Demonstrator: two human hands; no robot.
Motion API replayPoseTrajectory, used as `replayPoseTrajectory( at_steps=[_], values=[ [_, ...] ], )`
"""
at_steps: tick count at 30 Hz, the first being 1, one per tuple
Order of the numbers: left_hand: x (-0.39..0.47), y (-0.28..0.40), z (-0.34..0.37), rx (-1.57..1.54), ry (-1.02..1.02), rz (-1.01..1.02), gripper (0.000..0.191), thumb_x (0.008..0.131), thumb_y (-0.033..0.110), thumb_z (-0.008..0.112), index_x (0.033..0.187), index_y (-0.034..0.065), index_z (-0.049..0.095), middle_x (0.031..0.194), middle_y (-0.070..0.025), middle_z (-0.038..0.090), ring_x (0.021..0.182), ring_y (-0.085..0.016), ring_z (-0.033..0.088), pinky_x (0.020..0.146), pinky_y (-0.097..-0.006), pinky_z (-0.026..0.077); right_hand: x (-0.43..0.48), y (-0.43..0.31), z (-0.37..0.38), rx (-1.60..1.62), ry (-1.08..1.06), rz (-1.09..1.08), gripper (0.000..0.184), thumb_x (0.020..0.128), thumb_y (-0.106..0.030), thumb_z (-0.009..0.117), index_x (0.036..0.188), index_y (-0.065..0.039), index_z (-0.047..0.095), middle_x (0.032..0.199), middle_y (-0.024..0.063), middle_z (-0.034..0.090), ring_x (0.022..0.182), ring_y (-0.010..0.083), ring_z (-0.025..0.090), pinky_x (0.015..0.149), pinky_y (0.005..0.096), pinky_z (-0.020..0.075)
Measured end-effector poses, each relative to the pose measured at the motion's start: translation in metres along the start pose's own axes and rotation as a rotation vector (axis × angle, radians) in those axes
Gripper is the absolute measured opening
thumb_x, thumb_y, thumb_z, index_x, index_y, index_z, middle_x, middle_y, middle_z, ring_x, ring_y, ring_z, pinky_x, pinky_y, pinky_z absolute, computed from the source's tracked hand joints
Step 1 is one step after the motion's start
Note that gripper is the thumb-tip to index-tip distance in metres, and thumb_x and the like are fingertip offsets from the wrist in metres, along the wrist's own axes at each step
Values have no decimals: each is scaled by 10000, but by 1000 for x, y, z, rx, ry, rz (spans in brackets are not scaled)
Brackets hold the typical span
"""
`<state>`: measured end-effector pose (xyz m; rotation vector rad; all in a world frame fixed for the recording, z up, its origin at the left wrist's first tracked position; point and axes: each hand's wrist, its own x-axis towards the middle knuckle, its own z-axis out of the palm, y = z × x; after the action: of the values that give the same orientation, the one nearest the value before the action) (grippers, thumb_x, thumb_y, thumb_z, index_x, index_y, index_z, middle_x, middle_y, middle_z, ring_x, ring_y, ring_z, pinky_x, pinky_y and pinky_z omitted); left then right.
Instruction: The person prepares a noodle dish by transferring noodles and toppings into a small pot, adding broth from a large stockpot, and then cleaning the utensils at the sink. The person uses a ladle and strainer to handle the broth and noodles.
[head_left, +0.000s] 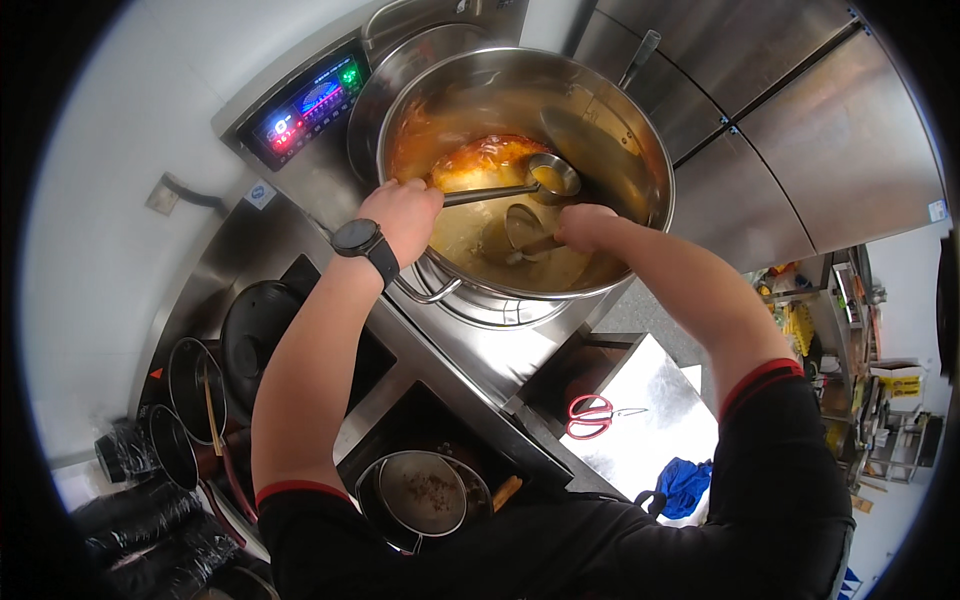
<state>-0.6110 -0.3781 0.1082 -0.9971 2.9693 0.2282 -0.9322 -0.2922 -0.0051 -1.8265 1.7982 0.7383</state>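
Note:
A large stainless steel stockpot (525, 292) holds yellowish liquid with a reddish-orange patch of oil. My left hand (405, 217), with a black watch at the wrist, grips the handle of a metal ladle (553, 176) over the pot's left side. Some yellow liquid lies in that ladle's bowl. Inside the pot's right side, my right hand (589, 227) is closed around the handle of a second metal utensil (523, 225) with a round head, partly in the liquid. Its exact kind is unclear. The two heads are close together; whether they touch cannot be told.
A lit control panel (311, 105) stands behind the pot at the left. Nearer are a black lid (259, 337), a pan (196, 390) and a strainer (424, 491) over a pot. Red-handled scissors (592, 417) and a blue cloth (684, 487) lie on a metal surface at the lower right.

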Motion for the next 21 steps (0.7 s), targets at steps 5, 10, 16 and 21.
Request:
replayPoseTrajectory(
  at_steps=[5,10,16,21],
  values=[
    [1,-1,-1,30,-2,-20,211,913,16,516,1029,38,691,1070,-181,700,1048,-400,661,939,-470,537,-70,-35,-40,-417,61,-116,247,925,-229,649,1091,-139,807,1104,76,779,1043,277,745,830,408,602],
    [4,-2,1,63,19,-26,210,915,23,520,1031,41,694,1051,-184,698,1016,-401,671,918,-480,544,-109,-48,-58,-650,-70,-173,244,936,-182,635,1099,-152,814,1090,57,781,1036,276,745,801,399,600],
    [9,-5,6,69,28,-19,190,897,16,547,1005,38,702,1044,-182,693,992,-408,673,886,-494,549,-117,-20,-60,-558,100,-181,230,901,-131,663,1067,-146,821,1082,76,779,1026,292,747,794,406,596],
    [3,-6,8,68,94,-8,175,888,12,555,987,33,698,1042,-183,692,976,-413,667,893,-489,544,-131,-11,-55,-547,98,-145,221,926,-159,630,1045,-133,814,1104,91,763,1027,299,738,819,422,597]
  ],
)
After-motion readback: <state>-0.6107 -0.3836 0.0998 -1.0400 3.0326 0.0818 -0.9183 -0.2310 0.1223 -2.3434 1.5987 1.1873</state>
